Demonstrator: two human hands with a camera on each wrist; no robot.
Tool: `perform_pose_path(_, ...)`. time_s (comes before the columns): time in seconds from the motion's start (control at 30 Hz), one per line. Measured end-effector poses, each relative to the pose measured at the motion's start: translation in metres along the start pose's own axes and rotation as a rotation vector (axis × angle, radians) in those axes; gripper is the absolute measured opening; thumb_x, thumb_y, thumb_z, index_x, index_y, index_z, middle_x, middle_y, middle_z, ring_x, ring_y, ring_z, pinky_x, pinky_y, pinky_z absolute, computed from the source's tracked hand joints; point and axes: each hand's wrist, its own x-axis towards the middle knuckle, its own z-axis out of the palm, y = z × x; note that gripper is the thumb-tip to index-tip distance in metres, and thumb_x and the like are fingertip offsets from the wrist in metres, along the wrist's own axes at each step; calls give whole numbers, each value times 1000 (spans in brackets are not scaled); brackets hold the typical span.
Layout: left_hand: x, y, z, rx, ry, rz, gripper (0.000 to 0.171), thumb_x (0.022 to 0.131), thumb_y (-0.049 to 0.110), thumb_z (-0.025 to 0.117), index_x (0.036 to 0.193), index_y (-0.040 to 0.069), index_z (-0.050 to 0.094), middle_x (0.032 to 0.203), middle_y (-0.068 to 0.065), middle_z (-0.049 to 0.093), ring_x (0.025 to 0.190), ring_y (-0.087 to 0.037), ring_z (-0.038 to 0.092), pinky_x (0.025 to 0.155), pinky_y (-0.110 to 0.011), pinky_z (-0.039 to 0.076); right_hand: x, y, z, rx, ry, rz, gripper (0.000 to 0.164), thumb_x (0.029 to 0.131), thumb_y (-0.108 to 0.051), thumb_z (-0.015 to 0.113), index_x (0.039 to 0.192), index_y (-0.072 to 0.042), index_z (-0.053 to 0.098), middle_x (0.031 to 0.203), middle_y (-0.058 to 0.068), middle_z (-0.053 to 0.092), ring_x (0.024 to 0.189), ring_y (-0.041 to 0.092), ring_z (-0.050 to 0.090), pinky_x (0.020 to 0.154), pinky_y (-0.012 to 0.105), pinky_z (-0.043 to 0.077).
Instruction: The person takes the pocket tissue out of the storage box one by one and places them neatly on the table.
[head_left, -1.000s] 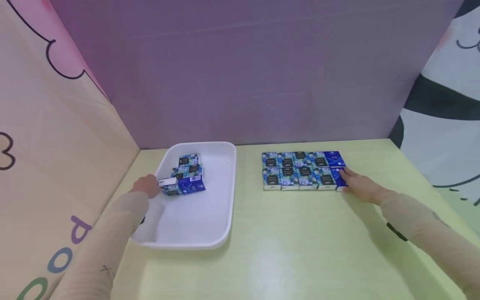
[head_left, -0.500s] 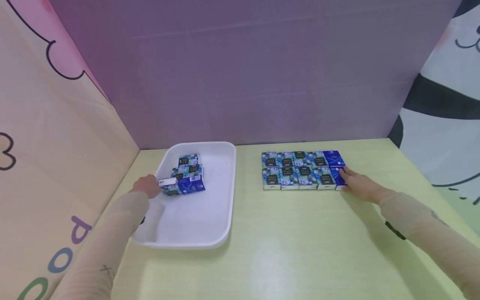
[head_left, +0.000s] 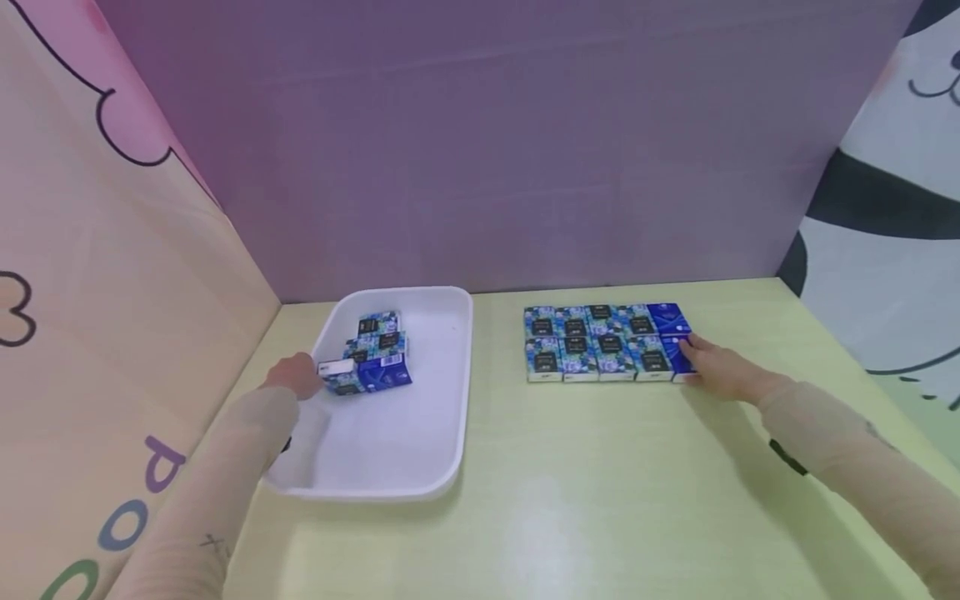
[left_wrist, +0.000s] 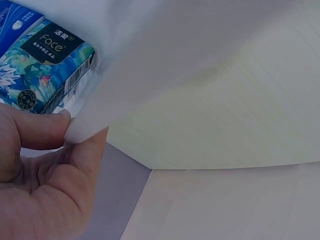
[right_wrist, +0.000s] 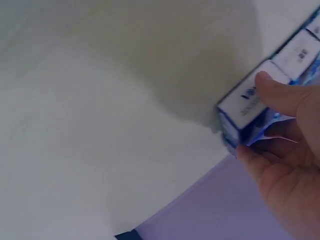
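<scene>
My left hand [head_left: 294, 375] pinches the left rim of a white plastic tray [head_left: 467, 400] between thumb and finger, as the left wrist view shows. Close by, inside the tray, lies a small heap of tissue packs [head_left: 383, 372], one dark blue and several floral with black labels. To the right, two rows of floral tissue packs [head_left: 617, 357] lie flat side by side. At the right end of the front row, my right hand [head_left: 720, 371] holds a dark blue tissue pack [head_left: 670, 357]. In the right wrist view its thumb lies on the pack's white end [right_wrist: 245, 102].
A second dark blue tissue pack [head_left: 667, 317] ends the back row. Both rows and the tray rest on a pale yellow-green table [head_left: 525, 517]. A purple panel [head_left: 487, 150] rises at the back, with printed cloth walls [head_left: 90, 275] at the sides.
Hands, tray and packs stay practically where they were. The head view has only shifted very slightly.
</scene>
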Motion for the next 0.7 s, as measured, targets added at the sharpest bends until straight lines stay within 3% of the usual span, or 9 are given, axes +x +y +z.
perform_pose_path(0.17,1,-2,-2,2,-21,6,40,84,13,49,112,-15,46,94,-25,56,79,-31,55,70,-42,49,1,-17,-11,-52,41,-64,56,88,-9,56,131,17,33,133,39,33,118,53,36,96,57,36)
perform_pose_path(0.3,-1,-3,-5,27,-22,35,36,83,12,47,108,-14,48,90,-24,56,76,-30,55,68,-41,48,3,-42,-22,-47,107,-170,51,85,-4,58,129,14,39,121,34,49,91,40,61,82,46,50)
perform_pose_path(0.53,0,-4,-7,47,-50,50,40,83,12,44,111,-17,44,97,-29,55,83,-35,56,77,-47,48,14,-102,-39,-74,197,-354,49,86,-2,58,132,5,43,132,24,48,82,28,66,79,37,53)
perform_pose_path(0.57,-1,-4,-7,48,-51,50,41,83,12,43,112,-17,43,98,-30,54,84,-36,56,78,-48,47,17,-111,-40,-76,215,-387,48,86,-2,57,131,3,44,131,22,49,73,25,66,76,33,54)
perform_pose_path(0.67,-2,-3,-8,45,-50,48,41,83,12,43,113,-17,42,99,-31,54,85,-36,55,78,-48,47,26,-144,-46,-112,232,-484,46,87,0,53,132,-1,45,133,17,49,82,25,66,80,31,53)
perform_pose_path(0.7,-2,-2,-7,44,-48,49,41,83,11,43,112,-17,43,97,-30,54,84,-36,55,77,-48,47,29,-156,-48,-138,238,-522,45,87,2,52,132,-1,46,132,16,50,93,26,65,84,32,51)
